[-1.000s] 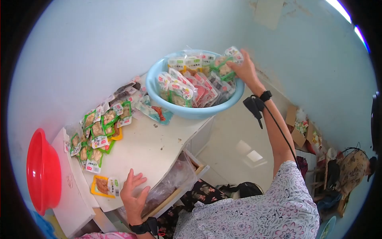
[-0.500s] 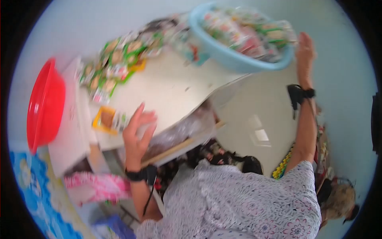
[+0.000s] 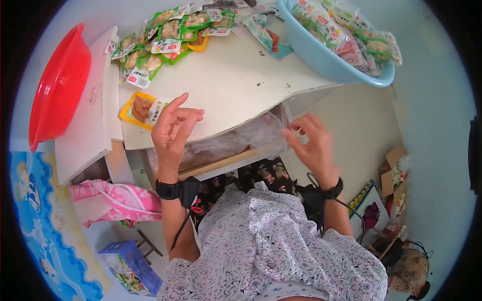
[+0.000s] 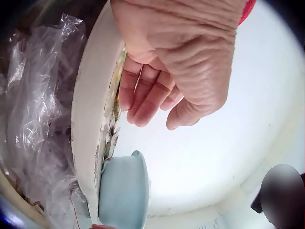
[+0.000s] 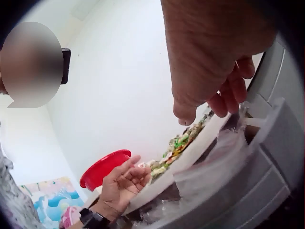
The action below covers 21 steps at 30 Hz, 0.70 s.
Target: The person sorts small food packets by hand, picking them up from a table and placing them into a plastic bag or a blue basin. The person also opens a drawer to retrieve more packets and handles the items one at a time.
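My right hand (image 3: 314, 145) is at the right end of an open drawer, its thumb and fingers apart and loosely bent. Clear plastic bags (image 3: 251, 133) fill that drawer, and one bag's upper edge rises right at the right fingertips. Over the table's front edge hangs my left hand (image 3: 170, 133), fingers relaxed and holding nothing. Beside it on the table lies a yellow-edged food packet (image 3: 143, 108) with brown pieces inside. A light blue basin (image 3: 321, 62) full of sealed food packets stands at the back right, one green-edged packet (image 3: 379, 46) leaning over its rim.
Several green-edged packets (image 3: 170, 30) are heaped at the back left of the white table (image 3: 226, 80). Near the heap lies a teal packet (image 3: 268, 37). A red basin (image 3: 57, 85) stands on edge at the far left. Below are a pink cloth (image 3: 118, 200) and a blue crate (image 3: 130, 266).
My right hand has let go of a green-edged packet at the blue basin and come down to the drawer. My left hand stays by the table edge. The head view has shifted.
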### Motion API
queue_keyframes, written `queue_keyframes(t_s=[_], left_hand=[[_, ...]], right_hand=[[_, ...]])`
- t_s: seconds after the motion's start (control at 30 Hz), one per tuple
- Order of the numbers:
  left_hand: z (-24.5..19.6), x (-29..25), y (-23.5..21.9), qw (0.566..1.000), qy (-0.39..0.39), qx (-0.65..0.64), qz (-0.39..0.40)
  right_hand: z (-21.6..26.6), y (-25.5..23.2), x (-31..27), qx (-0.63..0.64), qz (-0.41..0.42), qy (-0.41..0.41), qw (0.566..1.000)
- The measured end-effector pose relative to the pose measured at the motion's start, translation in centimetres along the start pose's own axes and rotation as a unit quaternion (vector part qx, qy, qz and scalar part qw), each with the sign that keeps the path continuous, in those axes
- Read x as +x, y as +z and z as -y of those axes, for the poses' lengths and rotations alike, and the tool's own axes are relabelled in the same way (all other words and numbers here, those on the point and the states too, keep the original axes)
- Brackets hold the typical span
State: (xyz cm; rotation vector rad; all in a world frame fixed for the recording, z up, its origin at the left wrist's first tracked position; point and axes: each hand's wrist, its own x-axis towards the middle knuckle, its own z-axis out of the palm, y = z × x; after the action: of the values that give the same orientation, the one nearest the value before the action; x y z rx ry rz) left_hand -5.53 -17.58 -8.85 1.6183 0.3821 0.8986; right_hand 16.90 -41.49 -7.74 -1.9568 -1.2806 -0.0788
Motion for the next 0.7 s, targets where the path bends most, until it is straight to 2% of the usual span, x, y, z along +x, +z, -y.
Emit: queue_keyframes(t_s=[0.1,0.2,0.3,0.4,0.5,0.6,0.7], left_hand=[[0.3,0.1,0.0,1.0,0.0,-0.014,0.0],[0.2,0.0,0.0,1.0,-0.012,0.0,-0.001],[0.0,-0.1,0.0,1.0,-0.027,0.008,0.0],[0.1,0.0,0.0,0.999,-0.03,0.026,0.004],[0.0,-0.1,-0.1,0.999,-0.03,0.032,0.018],[0.2,-0.1,-0.1,0.999,-0.028,0.023,0.02],[0.0,-0.1,-0.3,0.999,-0.026,0.024,0.021]], right_hand=[[0.4,0.9,-1.3,-0.067,0.03,0.019,0.997],[1.0,1.4,-2.1,-0.08,0.08,0.07,0.991],[1.1,2.1,-2.9,-0.053,0.08,0.122,0.988],[1.6,2.1,-2.3,0.017,-0.039,0.053,0.998],[3.4,-0.3,-1.5,-0.039,0.111,-0.082,0.99],[4.0,-0.1,-1.6,-0.045,0.156,-0.078,0.984],[2.9,0.9,-1.9,-0.049,0.115,-0.064,0.99]])
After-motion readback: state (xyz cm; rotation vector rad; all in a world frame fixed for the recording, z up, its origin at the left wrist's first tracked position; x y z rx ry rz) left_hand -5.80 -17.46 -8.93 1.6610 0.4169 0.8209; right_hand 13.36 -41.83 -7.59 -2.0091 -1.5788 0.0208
